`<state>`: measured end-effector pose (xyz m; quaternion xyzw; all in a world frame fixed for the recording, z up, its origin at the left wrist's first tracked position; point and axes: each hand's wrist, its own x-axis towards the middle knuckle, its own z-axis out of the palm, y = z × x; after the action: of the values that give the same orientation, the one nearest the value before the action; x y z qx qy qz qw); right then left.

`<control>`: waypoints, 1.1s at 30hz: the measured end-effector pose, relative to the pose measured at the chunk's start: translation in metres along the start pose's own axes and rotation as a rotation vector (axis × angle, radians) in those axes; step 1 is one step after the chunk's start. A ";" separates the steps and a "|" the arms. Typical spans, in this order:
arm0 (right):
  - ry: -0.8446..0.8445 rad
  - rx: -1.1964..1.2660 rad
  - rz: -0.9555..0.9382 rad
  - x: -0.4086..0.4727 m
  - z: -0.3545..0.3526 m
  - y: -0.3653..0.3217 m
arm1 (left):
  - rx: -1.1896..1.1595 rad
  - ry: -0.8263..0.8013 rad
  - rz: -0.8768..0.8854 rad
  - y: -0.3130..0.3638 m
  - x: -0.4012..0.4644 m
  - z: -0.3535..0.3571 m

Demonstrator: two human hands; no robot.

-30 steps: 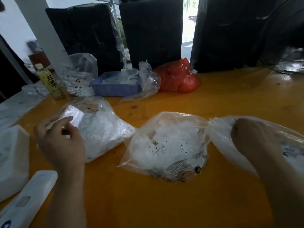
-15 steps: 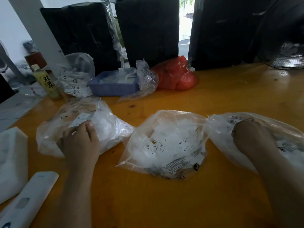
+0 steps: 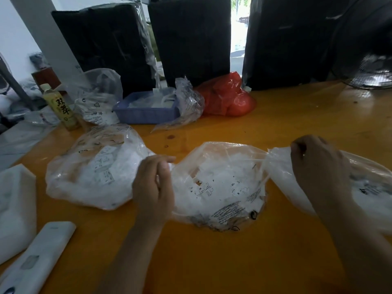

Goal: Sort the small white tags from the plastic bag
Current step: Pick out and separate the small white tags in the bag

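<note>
Three clear plastic bags full of small white tags lie in a row on the orange table (image 3: 212, 262): a left bag (image 3: 93, 172), a middle bag (image 3: 220, 187) and a right bag (image 3: 364, 187). My left hand (image 3: 153, 185) pinches the left edge of the middle bag, between it and the left bag. My right hand (image 3: 316, 160) pinches the top left corner of the right bag, where it meets the middle bag. Printed size letters show on tags inside the middle bag.
At the back stand a blue tray (image 3: 146, 111) with white pieces, a red bag (image 3: 229, 98), more clear bags (image 3: 97, 96) and a drink bottle (image 3: 61, 109). White foam (image 3: 14, 206) and a white flat object (image 3: 36, 257) lie front left. A fan (image 3: 369, 66) sits back right.
My left hand left the left bag and moved right to the middle bag's edge. My right hand rose from the right bag's top and now pinches its corner.
</note>
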<state>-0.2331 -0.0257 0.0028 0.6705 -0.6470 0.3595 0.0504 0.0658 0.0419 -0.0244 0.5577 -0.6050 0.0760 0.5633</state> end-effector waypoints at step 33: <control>-0.561 0.678 -0.029 -0.057 0.038 -0.066 | -0.865 -0.414 -0.838 0.023 -0.027 0.035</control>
<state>-0.1526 0.0122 -0.0304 0.7300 -0.4716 0.3545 -0.3451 0.0208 0.0405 -0.0451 0.4721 -0.4076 -0.5115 0.5911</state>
